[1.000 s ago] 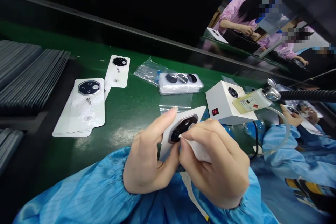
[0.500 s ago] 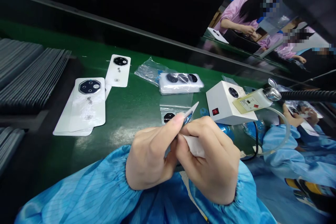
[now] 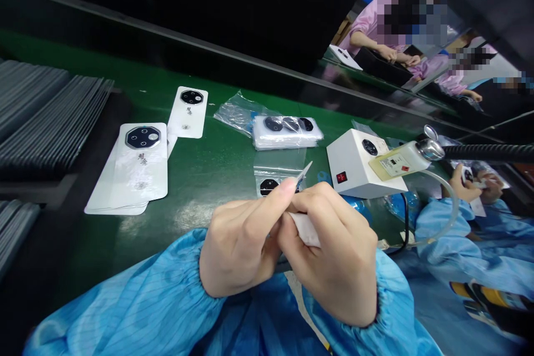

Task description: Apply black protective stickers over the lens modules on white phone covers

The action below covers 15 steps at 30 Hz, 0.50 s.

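My left hand (image 3: 244, 245) is closed on a thin white phone back cover (image 3: 306, 171), seen nearly edge-on, its tip rising past my thumb. A white wiping cloth (image 3: 306, 229) is bunched in my closed right hand (image 3: 336, 258), which presses against the cover beside the left fingers. Most of the cover is hidden by my hands. Just beyond them lies a clear plastic bag (image 3: 277, 162) with a black camera lens plate (image 3: 268, 187) showing in it.
At left, overlapping white back covers (image 3: 137, 169) and another cover (image 3: 189, 122) lie near a rack of grey trays (image 3: 79, 122). Bagged lens plates (image 3: 287, 136) sit at centre. A white box (image 3: 354, 164) and a bottle (image 3: 400, 161) stand right, near a co-worker's blue sleeve (image 3: 442, 228).
The cover in my left hand has tilted and shifted slightly left, showing less of its face. Both hands stay together with cover and cloth. The co-workers' hands have moved a little.
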{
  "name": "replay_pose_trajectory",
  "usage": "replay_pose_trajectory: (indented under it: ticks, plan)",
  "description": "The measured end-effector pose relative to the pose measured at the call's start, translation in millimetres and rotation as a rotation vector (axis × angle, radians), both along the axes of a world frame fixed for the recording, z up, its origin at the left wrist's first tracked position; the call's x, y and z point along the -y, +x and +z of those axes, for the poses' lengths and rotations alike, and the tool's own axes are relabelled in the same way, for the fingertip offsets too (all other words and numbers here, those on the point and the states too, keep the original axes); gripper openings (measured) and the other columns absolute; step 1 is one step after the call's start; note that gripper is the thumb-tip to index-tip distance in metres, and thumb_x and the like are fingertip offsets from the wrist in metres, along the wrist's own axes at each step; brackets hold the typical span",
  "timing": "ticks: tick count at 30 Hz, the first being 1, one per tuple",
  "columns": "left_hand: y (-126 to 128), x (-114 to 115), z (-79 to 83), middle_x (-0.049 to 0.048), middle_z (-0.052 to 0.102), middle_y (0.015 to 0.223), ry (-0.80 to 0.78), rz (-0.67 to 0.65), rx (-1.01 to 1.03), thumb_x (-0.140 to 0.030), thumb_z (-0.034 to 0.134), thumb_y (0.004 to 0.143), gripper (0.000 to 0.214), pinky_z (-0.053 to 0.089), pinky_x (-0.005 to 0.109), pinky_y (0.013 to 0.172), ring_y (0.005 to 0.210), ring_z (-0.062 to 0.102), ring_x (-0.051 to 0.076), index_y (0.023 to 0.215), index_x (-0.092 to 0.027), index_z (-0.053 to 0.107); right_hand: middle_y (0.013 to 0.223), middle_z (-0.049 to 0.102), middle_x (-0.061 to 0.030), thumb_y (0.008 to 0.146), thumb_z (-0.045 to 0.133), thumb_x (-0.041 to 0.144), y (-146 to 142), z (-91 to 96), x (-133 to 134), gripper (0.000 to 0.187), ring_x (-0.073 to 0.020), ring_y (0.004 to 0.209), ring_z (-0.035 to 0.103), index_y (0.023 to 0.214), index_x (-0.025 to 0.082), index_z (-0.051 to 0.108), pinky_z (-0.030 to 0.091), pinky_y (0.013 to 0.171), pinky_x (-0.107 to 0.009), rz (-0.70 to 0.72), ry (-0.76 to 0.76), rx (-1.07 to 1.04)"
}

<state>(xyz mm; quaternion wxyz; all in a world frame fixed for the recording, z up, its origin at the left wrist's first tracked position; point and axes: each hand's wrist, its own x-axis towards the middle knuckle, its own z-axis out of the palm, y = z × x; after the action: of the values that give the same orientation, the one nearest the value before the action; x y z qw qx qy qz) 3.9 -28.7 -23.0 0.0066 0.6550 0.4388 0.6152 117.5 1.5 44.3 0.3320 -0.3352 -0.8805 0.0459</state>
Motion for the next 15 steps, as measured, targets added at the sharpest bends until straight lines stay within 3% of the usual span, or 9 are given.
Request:
replay_pose_trajectory:
  ticks: [3, 8, 13, 15]
  plan:
    - [0, 5, -0.1, 0.0061, 0.071, 0.099, -0.098, -0.074, 0.121, -0.008, 0.059, 0.076, 0.075, 0.054, 0.029, 0.052, 0.065, 0.068, 0.019, 0.143, -0.022, 0.028, 0.064, 0.055, -0.0029, 0.078, 0.051, 0.005, 3, 3.7, 3, 0.011, -0.0115, 0.059, 0.05, 0.072, 0.014, 0.054, 0.042, 0.053, -0.026, -0.004, 0.048, -0.002]
    - [-1, 13, 16.3, 0.006, 0.068, 0.111, -0.285, -0.245, 0.436, -0.006, 0.059, 0.076, 0.073, 0.062, 0.03, 0.063, 0.067, 0.069, 0.018, 0.14, -0.023, 0.028, 0.069, 0.056, -0.0016, 0.072, 0.056, 0.002, 15, 10.3, 13, 0.021, -0.0112, 0.061, 0.052, 0.085, 0.017, 0.052, 0.048, 0.058, -0.027, 0.059, 0.024, -0.158]
    - [-4, 16, 30.2, 0.0008, 0.071, 0.086, -0.298, -0.384, 0.539, -0.008, 0.049, 0.083, 0.062, 0.052, 0.023, 0.032, 0.043, 0.061, 0.013, 0.139, -0.025, 0.028, 0.068, 0.057, 0.0009, 0.07, 0.058, 0.001, 30, 15.6, 9, 0.026, -0.0102, 0.056, 0.054, 0.087, 0.02, 0.054, 0.051, 0.055, -0.028, 0.151, -0.052, -0.16]
    - [-5, 17, 30.8, -0.0018, 0.069, 0.078, -0.322, -0.398, 0.565, -0.008, 0.052, 0.081, 0.066, 0.048, 0.022, 0.028, 0.039, 0.058, 0.012, 0.139, -0.028, 0.027, 0.067, 0.058, 0.001, 0.069, 0.059, 0.002, 35, 17.5, 5, 0.029, -0.011, 0.055, 0.056, 0.089, 0.021, 0.054, 0.052, 0.053, -0.028, 0.203, -0.057, -0.101]
